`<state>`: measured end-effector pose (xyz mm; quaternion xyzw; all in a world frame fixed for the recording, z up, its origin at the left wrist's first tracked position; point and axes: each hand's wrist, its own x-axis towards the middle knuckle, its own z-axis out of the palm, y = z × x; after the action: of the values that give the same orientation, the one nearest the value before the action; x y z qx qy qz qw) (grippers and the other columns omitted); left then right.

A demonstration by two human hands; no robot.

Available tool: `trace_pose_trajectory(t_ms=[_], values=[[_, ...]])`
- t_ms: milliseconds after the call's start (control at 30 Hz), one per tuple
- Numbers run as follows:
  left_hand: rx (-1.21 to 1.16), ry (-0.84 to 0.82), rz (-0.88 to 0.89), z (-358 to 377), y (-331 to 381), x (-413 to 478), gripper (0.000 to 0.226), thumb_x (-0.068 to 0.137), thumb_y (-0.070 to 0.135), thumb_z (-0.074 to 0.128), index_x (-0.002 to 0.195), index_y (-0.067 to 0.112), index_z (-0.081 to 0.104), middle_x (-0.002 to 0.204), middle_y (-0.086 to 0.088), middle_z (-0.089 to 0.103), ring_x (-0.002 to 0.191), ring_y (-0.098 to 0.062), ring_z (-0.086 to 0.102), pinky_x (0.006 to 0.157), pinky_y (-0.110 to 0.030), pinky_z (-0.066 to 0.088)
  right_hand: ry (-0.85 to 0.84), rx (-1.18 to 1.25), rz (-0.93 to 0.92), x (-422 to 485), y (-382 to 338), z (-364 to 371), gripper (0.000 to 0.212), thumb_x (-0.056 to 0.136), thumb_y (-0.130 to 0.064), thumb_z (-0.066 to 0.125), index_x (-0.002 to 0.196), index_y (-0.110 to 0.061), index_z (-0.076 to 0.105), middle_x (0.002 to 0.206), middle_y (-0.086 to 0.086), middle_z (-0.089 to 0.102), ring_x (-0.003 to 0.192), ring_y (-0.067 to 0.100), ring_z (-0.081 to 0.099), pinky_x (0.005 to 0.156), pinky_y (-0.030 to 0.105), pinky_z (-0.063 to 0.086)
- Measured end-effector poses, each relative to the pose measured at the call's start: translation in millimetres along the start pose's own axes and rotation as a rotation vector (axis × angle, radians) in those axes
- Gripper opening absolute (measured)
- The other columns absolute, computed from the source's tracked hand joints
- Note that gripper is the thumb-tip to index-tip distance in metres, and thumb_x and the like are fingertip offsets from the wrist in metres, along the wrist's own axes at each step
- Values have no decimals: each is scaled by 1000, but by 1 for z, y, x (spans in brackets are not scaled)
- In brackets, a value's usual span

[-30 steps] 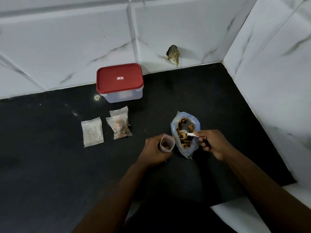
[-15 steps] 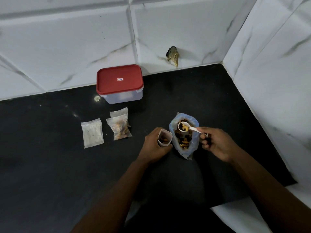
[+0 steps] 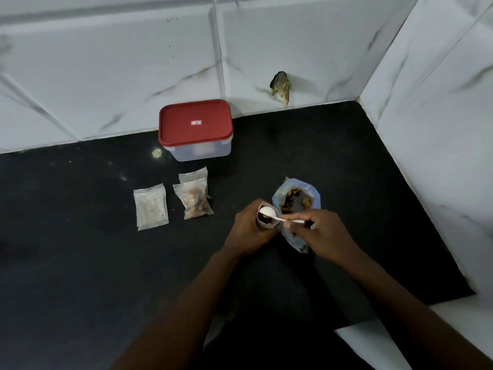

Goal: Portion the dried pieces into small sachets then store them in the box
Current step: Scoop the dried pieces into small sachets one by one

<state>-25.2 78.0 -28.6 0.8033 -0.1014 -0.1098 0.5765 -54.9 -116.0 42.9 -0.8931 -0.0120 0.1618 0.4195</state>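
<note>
On the far left of the dark worktop (image 3: 80, 263), a flat sachet (image 3: 151, 206) is lying with only tiny specks showing inside. I cannot tell if it is filled. Just beside it on the right, a full sachet (image 3: 194, 200) is lying with brown pieces in it. Another sachet (image 3: 193, 176) is peeking out from behind that one.

Behind them, near the wall, the box (image 3: 200, 150) is sitting with its red lid (image 3: 194, 122) on. I think no sachet is going into it yet.

Moving right, the left hand (image 3: 249, 231) is curling its fingers round an open sachet (image 3: 266, 222) and holding it up. Some dark pieces are lying inside it. The white spoon (image 3: 268, 212) is tipping over the mouth of this sachet. The right hand (image 3: 322, 236) is pinching the spoon's thin handle with its fingers and thumb.

Just beside the hands, the blue bag (image 3: 315, 196) is standing open. Lots of dried pieces (image 3: 290, 201) are waiting inside it.

So the job is looking about halfway done. One sachet looks full, and one is getting filled right now. The bag needs more scooping. Then the lid has to come off and all the sachets have to go into the box.
</note>
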Motion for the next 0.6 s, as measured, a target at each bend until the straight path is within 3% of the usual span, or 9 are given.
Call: trace_pose_trajectory(t_ms=[100, 167, 333, 500, 600], values=[[-11, 21, 42, 3, -3, 0, 29, 81, 10, 83, 102, 22, 67, 103, 7, 70, 100, -15, 69, 88, -28, 56, 173, -100, -205, -5, 8, 6, 23, 94, -25, 66, 115, -35, 69, 98, -12, 68, 91, 0, 64, 81, 20, 53], [-16, 16, 33, 3, -4, 0, 30, 81, 10, 82, 104, 20, 66, 105, 6, 70, 101, -16, 69, 89, -32, 57, 236, -141, -272, -7, 13, 8, 27, 94, -29, 62, 120, -31, 71, 103, -12, 66, 95, 3, 62, 80, 17, 49], [-11, -11, 18, 1, -4, 0, 31, 80, 8, 79, 105, 21, 66, 104, 7, 69, 101, -11, 68, 88, -30, 56, 241, -346, -211, -12, 27, 16, 32, 97, -43, 53, 126, -39, 66, 107, -16, 64, 96, -1, 57, 78, 16, 45], [-13, -25, -41, 0, -6, 0, 38, 80, 9, 81, 111, 23, 63, 108, 6, 68, 102, -9, 67, 89, -33, 58, 321, -96, -251, -13, 20, 13, 31, 96, -38, 56, 122, -28, 70, 110, -10, 69, 99, 2, 63, 81, 25, 53], [2, -19, -3, 0, -4, -1, 33, 80, 8, 80, 106, 21, 64, 105, 7, 69, 101, -11, 68, 87, -32, 57, 253, -212, -219, -12, 25, 18, 28, 98, -44, 54, 123, -42, 65, 106, -18, 65, 93, 0, 62, 77, 27, 55]])
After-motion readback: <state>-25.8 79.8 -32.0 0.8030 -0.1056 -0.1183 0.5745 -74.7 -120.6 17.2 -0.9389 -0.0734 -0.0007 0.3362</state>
